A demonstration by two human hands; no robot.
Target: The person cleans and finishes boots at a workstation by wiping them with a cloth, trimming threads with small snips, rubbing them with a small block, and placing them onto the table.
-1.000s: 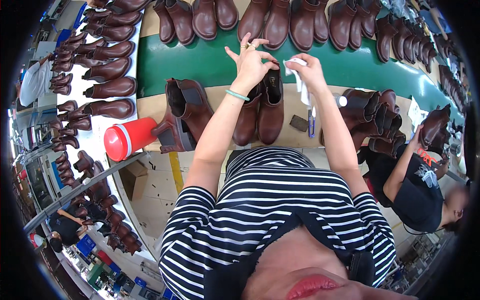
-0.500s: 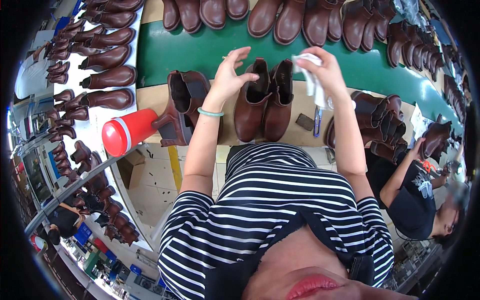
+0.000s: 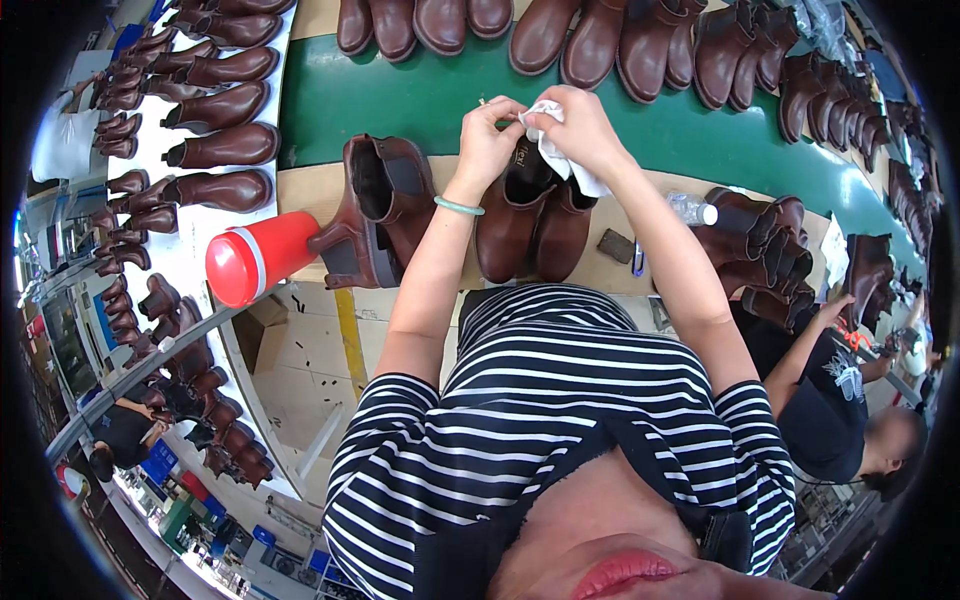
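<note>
My left hand (image 3: 490, 135) and my right hand (image 3: 583, 122) meet above a pair of brown ankle boots (image 3: 520, 225) standing upright on the wooden bench (image 3: 310, 190). A crumpled white cloth (image 3: 562, 165) is gripped in my right hand and hangs over the boot openings. My left hand's fingertips pinch the cloth's upper edge. A pale green bracelet sits on my left wrist.
A second brown boot pair (image 3: 385, 200) stands left of the hands beside a red cylinder container (image 3: 255, 262). A green conveyor belt (image 3: 420, 100) carries several boots behind. A white rack (image 3: 190, 150) of boots runs along the left. More boots (image 3: 750, 240), a plastic bottle (image 3: 690, 208) and a co-worker (image 3: 830, 400) are right.
My left hand, earlier spread open beside the boots, has closed in on the cloth. Both hands have come together over the boot pair.
</note>
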